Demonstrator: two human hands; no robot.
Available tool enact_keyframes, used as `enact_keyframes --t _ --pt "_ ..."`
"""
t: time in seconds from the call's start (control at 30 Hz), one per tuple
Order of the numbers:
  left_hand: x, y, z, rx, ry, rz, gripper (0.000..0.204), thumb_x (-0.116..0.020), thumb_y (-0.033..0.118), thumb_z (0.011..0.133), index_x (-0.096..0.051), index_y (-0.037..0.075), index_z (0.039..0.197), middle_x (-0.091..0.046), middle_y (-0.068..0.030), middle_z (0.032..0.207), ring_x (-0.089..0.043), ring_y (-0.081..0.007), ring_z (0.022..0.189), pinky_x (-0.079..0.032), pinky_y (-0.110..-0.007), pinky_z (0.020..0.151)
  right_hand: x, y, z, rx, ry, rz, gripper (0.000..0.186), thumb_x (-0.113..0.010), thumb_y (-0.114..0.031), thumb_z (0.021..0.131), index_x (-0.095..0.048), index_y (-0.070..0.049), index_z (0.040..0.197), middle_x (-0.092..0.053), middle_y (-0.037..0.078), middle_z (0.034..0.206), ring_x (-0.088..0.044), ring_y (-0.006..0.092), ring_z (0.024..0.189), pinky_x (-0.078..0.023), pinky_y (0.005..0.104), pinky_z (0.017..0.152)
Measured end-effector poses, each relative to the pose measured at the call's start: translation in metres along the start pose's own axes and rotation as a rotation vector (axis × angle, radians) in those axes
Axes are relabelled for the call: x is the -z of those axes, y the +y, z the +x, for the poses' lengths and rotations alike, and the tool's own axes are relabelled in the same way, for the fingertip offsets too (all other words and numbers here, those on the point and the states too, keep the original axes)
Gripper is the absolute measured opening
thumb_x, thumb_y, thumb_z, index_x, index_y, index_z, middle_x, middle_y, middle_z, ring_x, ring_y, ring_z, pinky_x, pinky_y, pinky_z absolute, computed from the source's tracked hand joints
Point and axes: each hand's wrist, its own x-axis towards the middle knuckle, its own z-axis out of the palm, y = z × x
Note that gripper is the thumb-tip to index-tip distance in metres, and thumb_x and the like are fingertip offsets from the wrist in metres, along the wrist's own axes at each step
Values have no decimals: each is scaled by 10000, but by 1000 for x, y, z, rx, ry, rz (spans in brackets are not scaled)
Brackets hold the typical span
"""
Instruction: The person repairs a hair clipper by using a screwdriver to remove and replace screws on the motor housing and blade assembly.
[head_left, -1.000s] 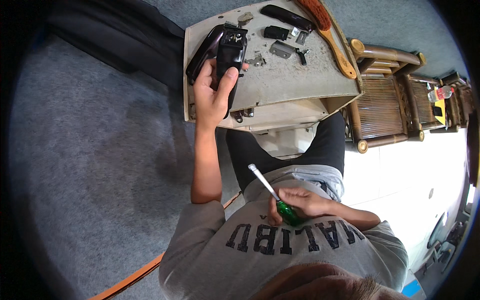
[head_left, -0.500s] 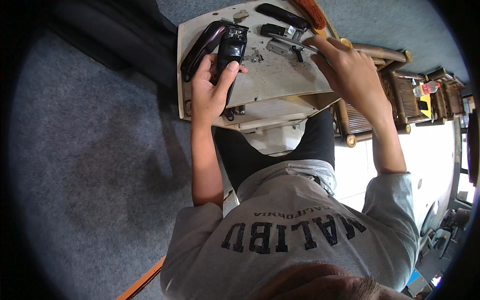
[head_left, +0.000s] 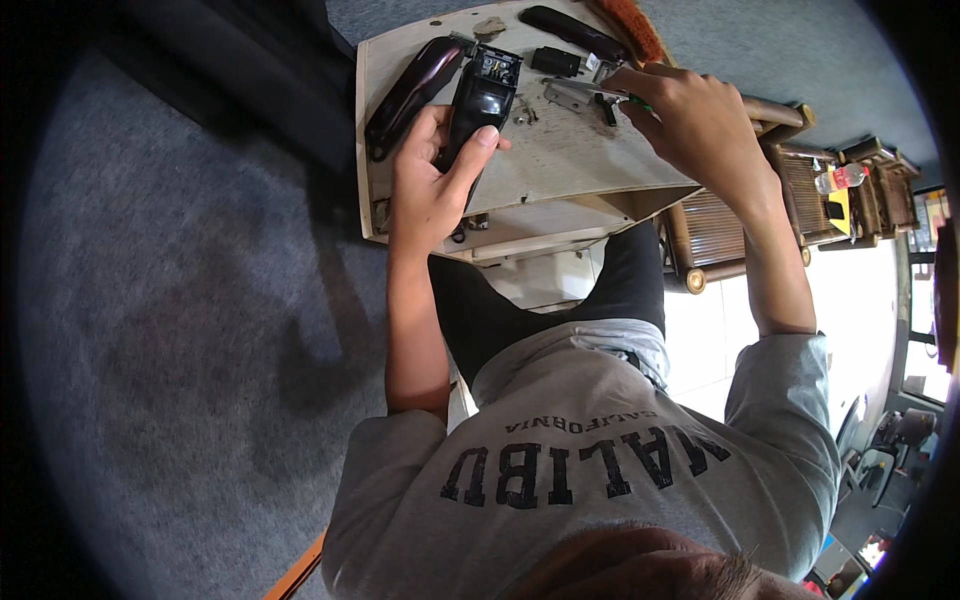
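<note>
My left hand (head_left: 428,190) is wrapped round a black hair clipper (head_left: 485,105), thumb on its face. The clipper's head has no blade, and the inner parts show at its far end. To the right, my right hand (head_left: 705,135) pinches a slim metal tool (head_left: 585,86) with a bit of green by the fingers; its exact kind is unclear. The tool reaches left over a metal clipper blade (head_left: 567,97) and a small black piece (head_left: 606,110) on the tabletop. Several tiny metal parts (head_left: 526,115) lie between the two hands. Left of the held clipper rests a dark maroon clipper (head_left: 412,92).
The small wooden table (head_left: 560,160) has an open shelf under its near edge. A black block (head_left: 555,62), a long dark casing (head_left: 570,30) and an orange-brown brush (head_left: 632,28) lie at the far side. A bamboo bench (head_left: 715,235) with a bottle (head_left: 842,178) stands right.
My left hand and the clipper have shifted slightly to the right. My right hand has turned a little, and the metal tool's tip has drawn slightly nearer to me.
</note>
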Motion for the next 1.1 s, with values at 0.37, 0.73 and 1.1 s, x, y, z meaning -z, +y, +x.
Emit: enact_keyframes --t 0.37,0.73,1.1 --pt "1 2 2 1 7 7 221 -682 204 1067 -638 -1 1137 -788 -80 992 -633 -54 849 -493 -242 782 12 0 -5 -10 36 142 239 -715 -192 982 -783 -228 1208 -787 110 898 -777 310 829 -623 454 757" --pt "1 5 7 58 115 -43 398 -811 172 972 -566 -14 1224 -773 -62 1075 -659 -69 941 -518 -257 886 4 -18 -6 46 21 665 256 -748 -168 969 -789 -140 1220 -787 168 959 -772 325 876 -590 427 816" --pt "1 -10 9 -1 291 -35 375 -833 99 901 -586 -18 1159 -705 6 899 -592 -38 757 -481 -215 689 -29 -42 -39 -147 56 855 283 -723 -237 1022 -732 -77 1255 -745 109 838 -650 201 669 -512 351 663"
